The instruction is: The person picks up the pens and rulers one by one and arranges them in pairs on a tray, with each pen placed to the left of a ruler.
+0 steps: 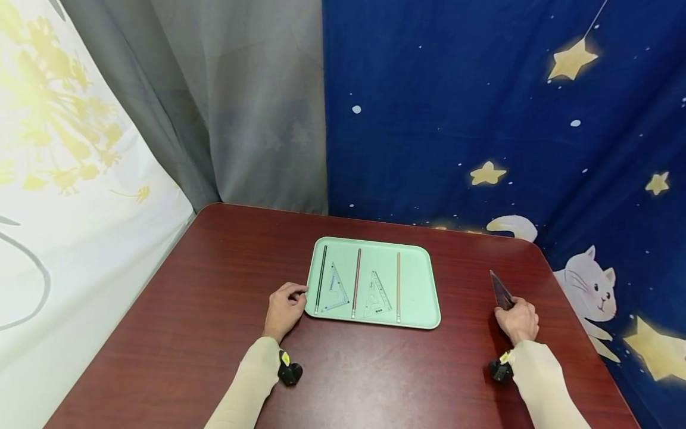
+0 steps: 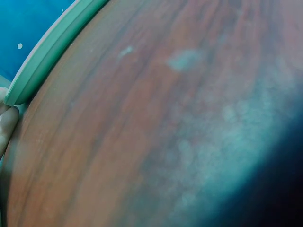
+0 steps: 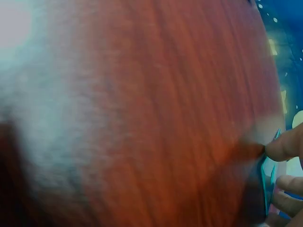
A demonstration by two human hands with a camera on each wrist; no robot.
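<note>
A light green tray (image 1: pixel 420 286) lies on the table, and my left hand (image 1: pixel 284 310) holds its left rim between thumb and fingers. In the left wrist view, fingertips (image 2: pixel 6 124) show at the tray rim (image 2: pixel 47 52). On the tray lie a black pencil (image 1: pixel 321 277), a clear set square (image 1: pixel 335 293), a dark red pencil (image 1: pixel 356 280), a second clear set square (image 1: pixel 377 298) and a light wooden pencil (image 1: pixel 398 286). Right of the tray, my right hand (image 1: pixel 518 322) pinches another clear triangular set square (image 1: pixel 501 290), tilted up at the table; its lower part is hidden by the fingers.
The dark red-brown wooden table (image 1: pixel 386 369) reaches back to a grey curtain (image 1: pixel 268 119) and a blue star-patterned curtain (image 1: pixel 429 119). A white cloth (image 1: pixel 80 238) hangs along the left side. Each wrist wears a small black camera.
</note>
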